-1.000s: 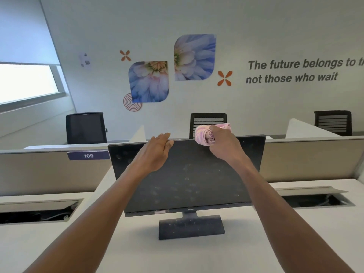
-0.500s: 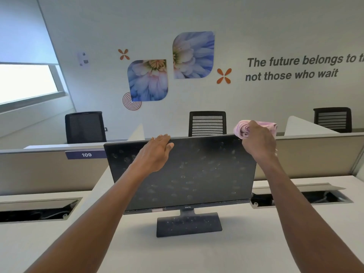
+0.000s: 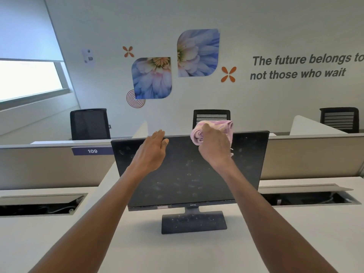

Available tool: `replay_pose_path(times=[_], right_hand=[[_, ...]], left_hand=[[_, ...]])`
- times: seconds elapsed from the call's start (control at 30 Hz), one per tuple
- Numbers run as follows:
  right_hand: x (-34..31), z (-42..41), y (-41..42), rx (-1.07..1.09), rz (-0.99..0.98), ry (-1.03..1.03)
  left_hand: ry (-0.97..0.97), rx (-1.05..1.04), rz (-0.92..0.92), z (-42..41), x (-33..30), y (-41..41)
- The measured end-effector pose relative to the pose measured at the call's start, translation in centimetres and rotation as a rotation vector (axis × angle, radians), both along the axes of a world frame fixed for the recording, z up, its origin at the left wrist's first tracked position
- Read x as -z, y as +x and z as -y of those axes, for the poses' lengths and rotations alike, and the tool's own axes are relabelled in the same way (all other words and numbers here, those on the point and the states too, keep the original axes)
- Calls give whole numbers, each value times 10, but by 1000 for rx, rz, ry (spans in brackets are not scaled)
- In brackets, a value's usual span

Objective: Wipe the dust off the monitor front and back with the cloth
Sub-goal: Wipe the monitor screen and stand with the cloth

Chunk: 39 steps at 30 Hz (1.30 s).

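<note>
A black monitor (image 3: 189, 178) stands on the white desk, its dark screen and its base (image 3: 194, 222) speckled with dust marks. My right hand (image 3: 214, 146) grips a bunched pink cloth (image 3: 199, 133) at the monitor's top edge, right of the middle; part of the cloth hangs over behind the edge. My left hand (image 3: 152, 150) rests on the top edge left of the middle, fingers over the rim and thumb on the front. The monitor's back is hidden.
The white desk (image 3: 177, 249) has open cable trays at left (image 3: 39, 203) and right (image 3: 307, 198). Grey partitions (image 3: 315, 156) run behind the monitor, one labelled 109. Black chairs (image 3: 89, 124) stand beyond, before a wall with flower pictures.
My right hand with the cloth swept right to the monitor's top right corner, then came back left toward the middle. My left hand stayed on the top edge.
</note>
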State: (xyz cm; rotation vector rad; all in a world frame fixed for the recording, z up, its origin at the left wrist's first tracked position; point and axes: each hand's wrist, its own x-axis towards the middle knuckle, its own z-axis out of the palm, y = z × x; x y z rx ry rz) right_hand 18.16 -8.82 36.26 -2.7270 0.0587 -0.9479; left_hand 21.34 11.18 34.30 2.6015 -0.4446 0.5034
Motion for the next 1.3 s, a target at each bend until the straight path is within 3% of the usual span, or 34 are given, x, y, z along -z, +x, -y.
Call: replay_pose_path(times=[0.33, 0.57, 0.93, 1.1, 1.3], right_hand=[[-6, -93, 8, -261, 1, -147], [-6, -144, 17, -439, -28, -150], [-7, -201, 20, -639, -93, -167], [-12, -190, 18, -605, -109, -144], [-16, -139, 7, -491, -144, -122]], left_hand=[[-440, -343, 112, -78, -5, 5], [-553, -388, 126, -109, -9, -10], [-494, -349, 94, -131, 0, -15], [-483, -313, 113, -129, -4, -10], [-332, -215, 76, -102, -3, -8]])
